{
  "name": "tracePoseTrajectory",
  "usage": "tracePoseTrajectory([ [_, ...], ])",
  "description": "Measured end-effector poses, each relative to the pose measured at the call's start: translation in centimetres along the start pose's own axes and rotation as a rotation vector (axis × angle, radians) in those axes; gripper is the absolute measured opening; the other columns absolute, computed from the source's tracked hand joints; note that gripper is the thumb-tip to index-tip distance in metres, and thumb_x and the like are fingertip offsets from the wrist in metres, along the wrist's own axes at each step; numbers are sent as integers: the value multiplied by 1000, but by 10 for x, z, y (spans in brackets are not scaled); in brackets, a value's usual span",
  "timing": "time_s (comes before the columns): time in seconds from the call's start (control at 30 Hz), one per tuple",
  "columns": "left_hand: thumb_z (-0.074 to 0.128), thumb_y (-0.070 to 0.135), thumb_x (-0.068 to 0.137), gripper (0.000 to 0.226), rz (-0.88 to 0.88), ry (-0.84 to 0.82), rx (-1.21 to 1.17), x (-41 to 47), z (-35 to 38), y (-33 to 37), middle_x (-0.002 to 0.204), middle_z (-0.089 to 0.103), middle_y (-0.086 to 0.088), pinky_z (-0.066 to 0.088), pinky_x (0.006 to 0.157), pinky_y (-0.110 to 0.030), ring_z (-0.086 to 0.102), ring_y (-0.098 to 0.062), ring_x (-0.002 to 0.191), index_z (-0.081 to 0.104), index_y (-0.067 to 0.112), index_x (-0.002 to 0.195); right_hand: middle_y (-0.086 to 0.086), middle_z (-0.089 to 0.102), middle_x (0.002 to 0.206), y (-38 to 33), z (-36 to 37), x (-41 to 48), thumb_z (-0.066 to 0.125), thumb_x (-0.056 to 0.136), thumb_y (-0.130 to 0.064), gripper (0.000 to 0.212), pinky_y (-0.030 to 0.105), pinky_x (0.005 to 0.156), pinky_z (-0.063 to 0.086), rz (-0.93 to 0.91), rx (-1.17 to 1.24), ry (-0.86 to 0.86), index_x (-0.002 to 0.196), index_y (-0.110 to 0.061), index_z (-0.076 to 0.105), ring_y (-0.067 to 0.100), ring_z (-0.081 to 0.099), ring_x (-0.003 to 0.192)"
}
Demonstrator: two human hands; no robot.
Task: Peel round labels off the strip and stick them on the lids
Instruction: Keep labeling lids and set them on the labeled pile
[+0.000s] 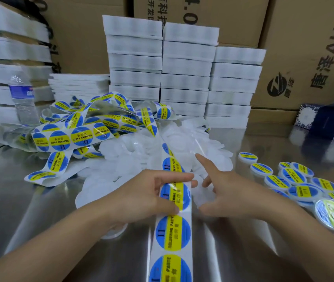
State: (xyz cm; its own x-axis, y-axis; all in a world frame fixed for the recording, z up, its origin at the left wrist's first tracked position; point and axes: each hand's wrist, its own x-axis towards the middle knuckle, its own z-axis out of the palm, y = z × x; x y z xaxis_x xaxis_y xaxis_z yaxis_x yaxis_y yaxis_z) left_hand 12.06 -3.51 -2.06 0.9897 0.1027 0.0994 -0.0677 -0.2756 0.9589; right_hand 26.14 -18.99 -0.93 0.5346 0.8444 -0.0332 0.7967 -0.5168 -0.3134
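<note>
A white backing strip (172, 241) with round blue-and-yellow labels runs from the bottom edge up the middle of the steel table. My left hand (149, 194) pinches the strip at one label, fingers above it and thumb below. My right hand (229, 192) hovers just right of the strip, index finger stretched forward, other fingers loosely bent, holding nothing. A heap of plain translucent lids (182, 147) lies just beyond both hands. Labelled lids (292, 176) are stacked in rows at the right.
More label strip (84, 127) lies tangled at the left. A water bottle (22, 98) stands far left. Stacks of white packs (184, 74) and cardboard boxes (304, 58) rise behind. A dark patterned box (329, 121) sits at the right.
</note>
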Motion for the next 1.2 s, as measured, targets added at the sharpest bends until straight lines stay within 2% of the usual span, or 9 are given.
tracePoseTrajectory([
  [0.13, 70, 4, 74, 49, 9, -78, -132, -2, 3, 0, 116, 69, 12, 51, 78, -15, 65, -9, 107, 64, 26, 117, -12, 54, 114, 2, 1, 4, 69, 68, -53, 111, 21, 79, 42, 9, -6, 59, 145, -43, -10, 6, 51, 90],
  [0.23, 63, 7, 88, 25, -48, 101, -112, 4, 3, -3, 103, 74, 10, 52, 76, -12, 68, -4, 96, 67, 23, 107, -11, 53, 109, 1, 2, 3, 69, 68, -50, 109, 23, 81, 45, 8, -33, 76, 146, -41, -6, 9, 52, 91],
  [0.43, 52, -8, 89, 30, -187, 347, -110, 10, -2, -9, 94, 76, -1, 57, 78, -25, 73, -19, 83, 74, 13, 94, -17, 47, 104, -3, 2, 4, 65, 62, -52, 107, 26, 78, 44, -57, 10, 237, 143, -46, -3, 6, 50, 85],
  [0.57, 65, 11, 85, 12, -277, 321, -276, 10, -1, -8, 87, 76, -5, 56, 59, -22, 73, -16, 70, 77, 10, 85, -23, 49, 97, -7, 7, 7, 65, 55, -57, 107, 19, 70, 45, -144, 208, 386, 138, -55, -3, -4, 54, 77],
  [0.7, 69, 30, 82, 19, -288, 301, -279, 10, 1, -9, 82, 76, -11, 52, 54, -21, 71, -18, 63, 78, 15, 73, -25, 50, 98, -14, 16, 9, 70, 58, -56, 105, 13, 72, 45, -230, 282, 451, 133, -62, -3, -6, 54, 85],
  [0.8, 69, 29, 82, 16, -240, 317, -238, 9, 1, -11, 77, 75, -8, 53, 55, -22, 70, -16, 61, 78, 19, 74, -26, 50, 100, -18, 19, 9, 66, 56, -59, 102, 4, 77, 39, -272, 303, 484, 127, -71, -6, -11, 49, 92],
  [1.07, 71, 26, 80, 12, -203, 272, -206, 8, -1, -13, 75, 74, -6, 54, 58, -23, 69, -14, 63, 77, 17, 74, -21, 50, 112, -20, 19, 5, 67, 62, -54, 99, -4, 81, 30, -294, 242, 515, 126, -71, -5, -18, 42, 104],
  [1.13, 69, 25, 82, 14, -209, 279, -206, 9, -1, -14, 74, 74, -5, 52, 56, -21, 68, -13, 61, 77, 18, 74, -18, 48, 109, -22, 18, 4, 71, 66, -46, 93, -4, 82, 27, -325, 237, 557, 128, -66, 4, -23, 38, 102],
  [1.2, 68, 25, 83, 14, -208, 283, -232, 9, -1, -14, 78, 75, -7, 53, 57, -22, 69, -15, 63, 77, 17, 76, -16, 49, 98, -24, 17, 3, 75, 73, -32, 76, 1, 80, 33, -346, 355, 656, 125, -59, 27, -12, 45, 95],
])
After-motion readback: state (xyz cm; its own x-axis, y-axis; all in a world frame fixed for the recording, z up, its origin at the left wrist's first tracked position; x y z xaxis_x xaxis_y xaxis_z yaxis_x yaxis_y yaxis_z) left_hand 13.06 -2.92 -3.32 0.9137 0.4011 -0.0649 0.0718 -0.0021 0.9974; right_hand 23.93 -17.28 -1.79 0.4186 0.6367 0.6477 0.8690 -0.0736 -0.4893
